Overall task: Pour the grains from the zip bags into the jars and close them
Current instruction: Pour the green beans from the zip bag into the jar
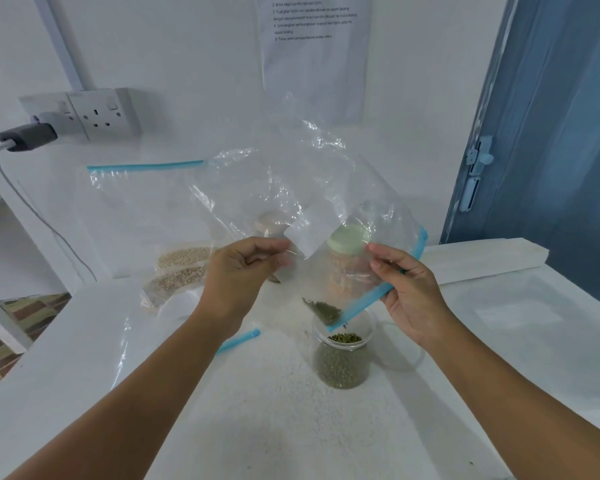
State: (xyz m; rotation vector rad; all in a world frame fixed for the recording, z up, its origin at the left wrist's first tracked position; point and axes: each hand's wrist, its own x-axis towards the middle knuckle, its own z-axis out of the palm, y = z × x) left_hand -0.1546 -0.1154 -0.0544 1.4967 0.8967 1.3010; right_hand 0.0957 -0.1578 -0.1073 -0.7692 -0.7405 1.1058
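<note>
I hold a clear zip bag [302, 188] with a blue zip strip tilted over an open clear jar [342, 358] on the white counter. My left hand [243, 271] pinches the bag near its white label. Gripping the blue zip edge on the other side is my right hand [407, 289]. A small heap of green grains [323, 310] sits in the bag's lowest corner, right above the jar mouth. The jar is more than half full of green grains, and a few fall into it.
A jar with a green lid [349, 239] and another jar stand behind the bag. Zip bags of pale grains [184, 265] lean at the back left, and an empty bag [153, 327] lies flat on the left. A wall socket with charger [28, 135] is far left.
</note>
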